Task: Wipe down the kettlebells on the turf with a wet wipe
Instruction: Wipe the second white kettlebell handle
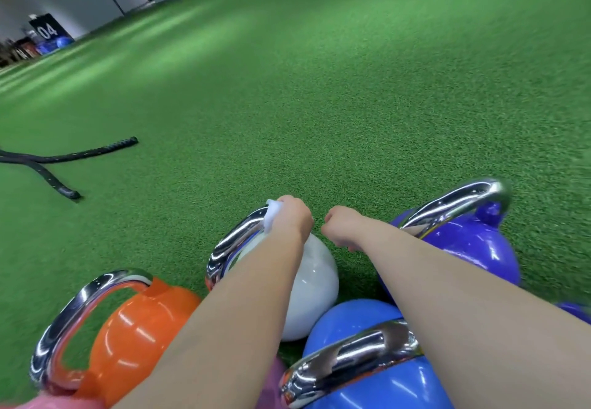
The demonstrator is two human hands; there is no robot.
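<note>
On the green turf point(319, 104) near the bottom of the view stands a cluster of kettlebells with chrome handles: a white kettlebell point(311, 284) in the middle, an orange kettlebell point(137, 325) to its left, a light blue kettlebell point(358, 376) in front of it, and a purple kettlebell point(473, 245) to its right. Both bare forearms reach forward over them. The left hand point(292, 216) is at the top of the white kettlebell's handle, its grip curled around a white wet wipe point(272, 215) that is pressed against the chrome there. The right hand point(340, 224) hangs just beside the left, over the turf between the white and purple kettlebells, its fingers clenched into a loose fist with nothing seen in it. Something pink point(64, 404) shows at the lower left edge, too cut off to identify. Well apart to the left, two black battle ropes point(64, 155) lie crossed on the turf, and a dark sign reading 04 point(47, 29) stands by the far wall.
</note>
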